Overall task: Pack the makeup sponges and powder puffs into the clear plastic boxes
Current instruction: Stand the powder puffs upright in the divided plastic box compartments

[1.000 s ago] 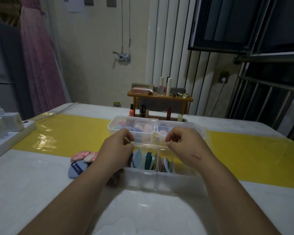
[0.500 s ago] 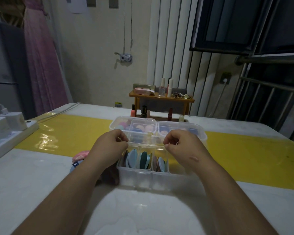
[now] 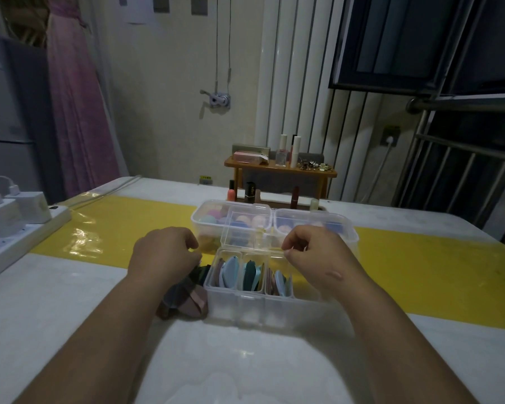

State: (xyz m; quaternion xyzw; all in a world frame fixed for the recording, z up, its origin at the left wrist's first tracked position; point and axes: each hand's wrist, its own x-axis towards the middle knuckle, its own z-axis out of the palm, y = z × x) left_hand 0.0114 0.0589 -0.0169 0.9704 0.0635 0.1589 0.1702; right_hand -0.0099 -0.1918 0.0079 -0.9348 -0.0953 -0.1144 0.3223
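Pastel powder puffs (image 3: 231,272) stand edgewise in the near clear plastic compartment box (image 3: 245,312) on the white tabletop (image 3: 245,363), its transparent lid (image 3: 247,228) raised. The right hand (image 3: 315,253) seemingly pinches a lid corner; the left hand (image 3: 164,253) is curled, its hold unclear. Lowering the lid evenly, with the puffs tucked down, should shut it cleanly.

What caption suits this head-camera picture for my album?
Left hand and right hand curl by the raised lid of a clear box holding upright powder puffs; loose puffs lie beside it.

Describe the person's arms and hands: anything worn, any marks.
The left forearm and right forearm are bare, no sleeves in view. The left hand and right hand show no gloves, rings or watch. The right hand's back bears one pale elongated mark near the wrist.
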